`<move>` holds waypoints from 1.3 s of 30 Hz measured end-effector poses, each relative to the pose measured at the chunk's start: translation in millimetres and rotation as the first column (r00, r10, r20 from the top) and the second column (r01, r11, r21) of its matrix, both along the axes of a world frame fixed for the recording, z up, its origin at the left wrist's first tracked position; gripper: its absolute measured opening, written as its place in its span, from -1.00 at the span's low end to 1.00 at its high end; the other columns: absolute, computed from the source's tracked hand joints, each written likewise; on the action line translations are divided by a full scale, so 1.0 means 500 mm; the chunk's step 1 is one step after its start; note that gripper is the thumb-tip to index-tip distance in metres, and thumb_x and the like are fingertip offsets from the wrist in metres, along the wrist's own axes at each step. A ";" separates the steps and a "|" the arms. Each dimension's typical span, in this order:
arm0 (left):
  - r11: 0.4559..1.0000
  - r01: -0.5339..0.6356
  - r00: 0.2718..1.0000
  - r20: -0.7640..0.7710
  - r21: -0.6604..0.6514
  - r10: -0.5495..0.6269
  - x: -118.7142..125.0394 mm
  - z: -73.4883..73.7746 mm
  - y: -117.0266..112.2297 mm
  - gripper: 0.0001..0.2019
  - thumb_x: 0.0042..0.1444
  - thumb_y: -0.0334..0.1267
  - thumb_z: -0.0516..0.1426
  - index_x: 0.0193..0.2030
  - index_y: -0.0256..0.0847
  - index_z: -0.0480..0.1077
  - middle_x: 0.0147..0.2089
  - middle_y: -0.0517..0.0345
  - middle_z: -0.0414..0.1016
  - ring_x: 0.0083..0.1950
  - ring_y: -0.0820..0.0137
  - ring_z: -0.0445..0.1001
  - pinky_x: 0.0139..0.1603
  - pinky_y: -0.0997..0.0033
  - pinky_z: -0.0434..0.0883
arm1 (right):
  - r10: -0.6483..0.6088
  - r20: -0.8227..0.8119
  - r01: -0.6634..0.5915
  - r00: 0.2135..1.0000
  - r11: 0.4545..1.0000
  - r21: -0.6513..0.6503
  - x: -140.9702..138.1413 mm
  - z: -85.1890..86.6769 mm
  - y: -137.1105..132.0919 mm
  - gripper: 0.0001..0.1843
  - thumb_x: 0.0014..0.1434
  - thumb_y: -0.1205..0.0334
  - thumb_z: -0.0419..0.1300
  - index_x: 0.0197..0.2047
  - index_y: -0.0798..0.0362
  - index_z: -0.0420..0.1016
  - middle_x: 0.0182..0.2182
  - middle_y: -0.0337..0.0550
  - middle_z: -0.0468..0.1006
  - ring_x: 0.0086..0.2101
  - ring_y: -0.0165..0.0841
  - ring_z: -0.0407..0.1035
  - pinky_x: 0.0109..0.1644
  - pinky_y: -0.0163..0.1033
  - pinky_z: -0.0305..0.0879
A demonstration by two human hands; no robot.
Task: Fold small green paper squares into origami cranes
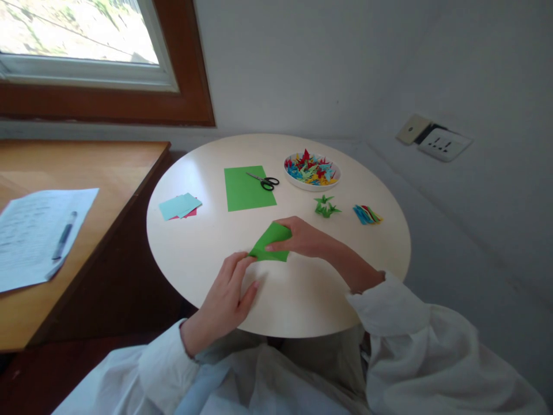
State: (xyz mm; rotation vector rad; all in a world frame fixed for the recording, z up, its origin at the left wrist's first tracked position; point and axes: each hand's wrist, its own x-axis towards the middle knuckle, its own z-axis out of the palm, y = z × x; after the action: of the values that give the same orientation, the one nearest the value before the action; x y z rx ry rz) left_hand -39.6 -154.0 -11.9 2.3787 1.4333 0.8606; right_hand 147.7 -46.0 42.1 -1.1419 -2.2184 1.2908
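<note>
A folded green paper [271, 241] lies on the round white table [302, 300] in front of me. My right hand [302, 237] lies on the paper with the fingers flat, pressing its right part down. My left hand [227, 297] rests on the table with its fingertips touching the paper's left corner, fingers loosely stretched. Neither hand lifts the paper off the table.
Farther back lie a green sheet [248, 188] with black scissors [264, 181] on its corner, blue and pink paper squares [180, 206], a white bowl of coloured paper cranes [311, 171], a green crane [326, 206] and folded coloured strips [367, 214]. A wooden desk with papers and pen [64, 233] stands at left.
</note>
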 end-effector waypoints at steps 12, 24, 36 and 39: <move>0.996 -0.063 0.985 -0.159 0.060 0.072 0.009 -0.020 0.025 -0.57 0.21 -0.27 -0.07 0.21 -0.28 0.08 0.21 -0.21 0.18 0.24 0.12 0.15 0.20 -0.07 0.18 | -0.102 0.149 0.082 0.984 0.987 0.138 -0.006 -0.027 0.000 -0.73 0.03 0.10 0.13 -0.52 0.15 0.38 -0.57 -0.27 0.40 -0.52 -0.47 0.20 -0.42 -0.36 0.10; 0.996 0.079 0.890 -0.453 0.037 -0.053 0.016 -0.028 0.026 -0.49 0.26 -0.11 -0.16 0.25 -0.37 0.10 0.29 -0.12 0.15 0.33 0.14 0.05 0.30 -0.03 0.00 | -0.171 0.409 0.045 0.896 0.953 0.300 0.002 -0.036 0.004 -0.77 0.09 0.17 0.10 -0.47 0.13 0.44 -0.44 -0.10 0.55 -0.47 -0.40 0.29 -0.40 -0.33 0.09; 0.995 0.088 0.871 -0.488 0.050 -0.052 0.029 -0.017 0.036 -0.53 0.24 -0.09 -0.13 0.13 -0.40 0.25 0.25 -0.18 0.21 0.24 0.07 0.18 0.26 -0.02 0.06 | -0.309 0.418 0.136 0.854 0.909 0.393 0.007 -0.063 0.015 -0.68 0.18 0.18 -0.02 -0.48 0.11 0.43 -0.50 -0.14 0.51 -0.50 -0.43 0.25 -0.42 -0.33 0.01; 0.993 0.094 0.865 -0.499 0.067 -0.049 0.030 -0.015 0.037 -0.55 0.23 -0.10 -0.12 0.10 -0.40 0.26 0.26 -0.19 0.19 0.22 0.06 0.19 0.24 -0.02 0.06 | -0.332 0.431 0.148 0.839 0.902 0.406 0.005 -0.065 0.015 -0.70 0.18 0.19 -0.01 -0.47 0.12 0.43 -0.50 -0.14 0.50 -0.50 -0.43 0.23 -0.41 -0.32 0.01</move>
State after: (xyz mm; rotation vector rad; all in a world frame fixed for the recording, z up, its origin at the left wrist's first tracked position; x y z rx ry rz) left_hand -24.6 -135.2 -19.4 2.8427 1.4789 0.2973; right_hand 150.1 -38.3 9.5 -1.6713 -2.3991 0.4845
